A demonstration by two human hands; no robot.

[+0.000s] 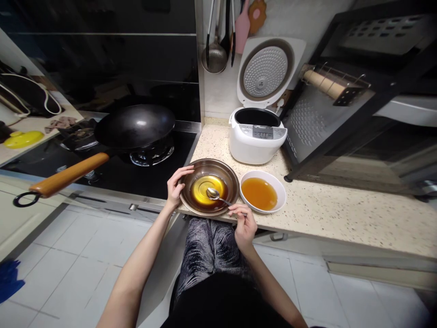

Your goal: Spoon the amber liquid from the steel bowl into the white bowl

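Observation:
A wide metal bowl (232,175) sits at the front edge of the counter, with yellow and brown liquid (201,182) in its bottom. My left hand (176,187) grips its left rim, fingers over the edge. In my right hand (245,223) is a metal spoon (213,194), pinched by the handle at the bowl's lower right. The spoon's head is over or in the liquid; I cannot tell how deep. Close to the metal bowl's right side stands a white bowl (282,193) of orange-brown liquid.
A black wok (136,125) rests on the stove, its wooden handle (70,175) pointing toward the front left. Behind the bowls stands a white rice cooker (254,148) with its lid raised. A dark metal rack (327,114) occupies the right side. Utensils, including a strainer (215,57), hang on the wall.

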